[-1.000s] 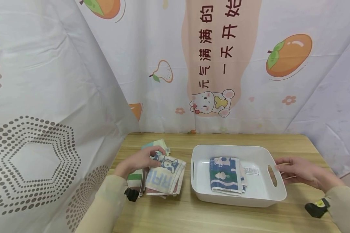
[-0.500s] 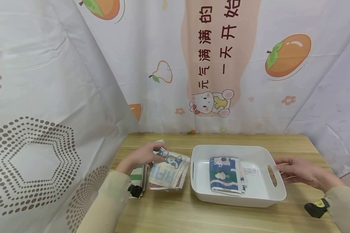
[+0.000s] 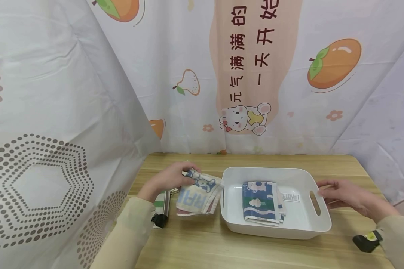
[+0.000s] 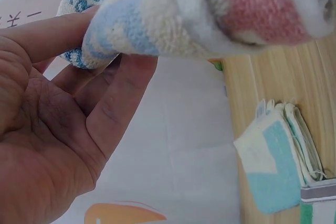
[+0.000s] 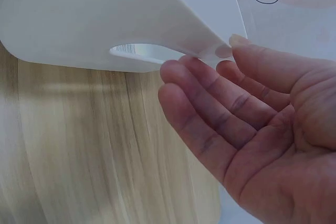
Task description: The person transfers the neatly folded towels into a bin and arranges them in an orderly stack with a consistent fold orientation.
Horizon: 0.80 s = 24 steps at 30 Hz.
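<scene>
- Striped towel (image 3: 159, 203): on the table, left of the left hand's wrist and partly hidden by it; the left wrist view shows a teal towel (image 4: 278, 166) lying against it.
- Left hand (image 3: 175, 175): thumb and fingers close together, pinching the far edge of the cream towel; palm bare.
- Cream towel (image 3: 196, 200): right of the fingers and toward the person, folded roughly square, held off the table. Its right corner meets the tray's left rim in the head view; whether they touch, I cannot tell.
- Tray (image 3: 266, 232): just right of the cream towel, long axis running left to right. The left hand is nearer its left end.
- Blue towel (image 3: 259, 203): folded flat inside, about mid-tray, its longer side crossing the tray's length.
- Right hand (image 3: 343, 196): at the tray's right end, fingers loosely bent, thumb tip at the rim, no towel held.
- Table (image 3: 222, 254): pale wood grain, under everything.
- Curtains: dotted one (image 3: 54, 104) left, fruit-printed one (image 3: 175, 37) behind.
</scene>
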Tool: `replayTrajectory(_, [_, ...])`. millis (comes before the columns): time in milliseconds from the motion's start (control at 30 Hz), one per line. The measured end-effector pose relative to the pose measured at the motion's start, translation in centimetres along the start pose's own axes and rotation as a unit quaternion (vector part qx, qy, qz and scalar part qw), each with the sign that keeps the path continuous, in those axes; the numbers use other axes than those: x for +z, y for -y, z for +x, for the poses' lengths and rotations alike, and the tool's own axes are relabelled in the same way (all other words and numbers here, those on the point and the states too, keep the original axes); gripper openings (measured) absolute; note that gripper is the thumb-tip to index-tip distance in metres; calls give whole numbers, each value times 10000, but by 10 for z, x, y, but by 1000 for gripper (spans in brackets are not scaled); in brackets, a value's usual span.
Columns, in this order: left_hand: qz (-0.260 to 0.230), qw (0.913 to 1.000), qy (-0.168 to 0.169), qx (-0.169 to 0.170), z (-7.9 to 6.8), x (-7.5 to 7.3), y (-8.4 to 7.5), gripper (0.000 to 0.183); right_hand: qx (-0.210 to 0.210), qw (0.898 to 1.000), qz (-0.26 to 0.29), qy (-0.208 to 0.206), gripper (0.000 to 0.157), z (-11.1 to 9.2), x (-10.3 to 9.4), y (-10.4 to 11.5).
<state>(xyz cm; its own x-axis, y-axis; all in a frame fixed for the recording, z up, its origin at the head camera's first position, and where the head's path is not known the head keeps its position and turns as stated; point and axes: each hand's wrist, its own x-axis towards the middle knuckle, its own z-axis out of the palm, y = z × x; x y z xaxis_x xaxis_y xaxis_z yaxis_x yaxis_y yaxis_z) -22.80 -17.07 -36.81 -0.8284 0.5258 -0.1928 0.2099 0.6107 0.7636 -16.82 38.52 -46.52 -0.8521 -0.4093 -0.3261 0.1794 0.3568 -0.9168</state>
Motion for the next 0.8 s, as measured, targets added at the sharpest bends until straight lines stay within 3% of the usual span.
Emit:
replayTrajectory(233, [59,9999,-107,104,3,1,-7,30,59,9990,-336,-303,53,-1,4,8])
replayTrajectory(467, [234,9980,-384,450,6,-3,-21,31,87,9976,-464,-499,55,-1,5,15])
replayTrajectory(800, [-96,9985,-461,282,13,-4,-37,32,297,9930,-617,-957,58,0,7,30])
